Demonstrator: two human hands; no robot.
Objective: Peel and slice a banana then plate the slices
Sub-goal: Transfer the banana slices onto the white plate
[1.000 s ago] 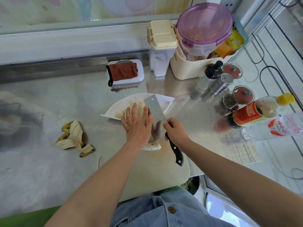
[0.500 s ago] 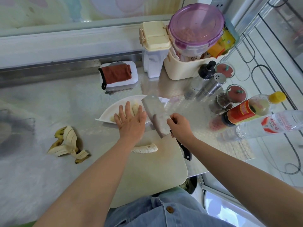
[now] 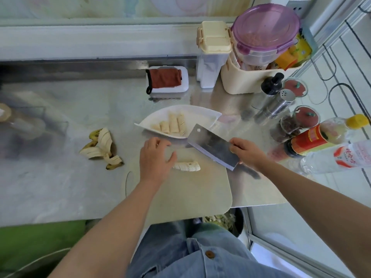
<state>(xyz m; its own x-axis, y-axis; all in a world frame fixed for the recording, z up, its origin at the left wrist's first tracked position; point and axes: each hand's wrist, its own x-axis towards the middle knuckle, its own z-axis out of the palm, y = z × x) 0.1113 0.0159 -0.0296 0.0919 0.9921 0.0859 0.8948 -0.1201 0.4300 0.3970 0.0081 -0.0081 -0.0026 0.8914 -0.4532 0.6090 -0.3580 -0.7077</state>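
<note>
- Left hand [image 3: 155, 159] back from plate [image 3: 200, 116] to cutting board [image 3: 190, 193], fingers loose, perhaps touching the banana piece [image 3: 186, 166].
- Right hand [image 3: 246, 152] still grips the cleaver [image 3: 212, 148] (blade now off the plate).

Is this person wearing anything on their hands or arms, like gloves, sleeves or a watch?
No. The left hand and right hand are bare: no gloves, rings or watch show. The left forearm and right forearm carry no sleeves in view. Below, a blue denim garment with a round brown button shows.
</note>
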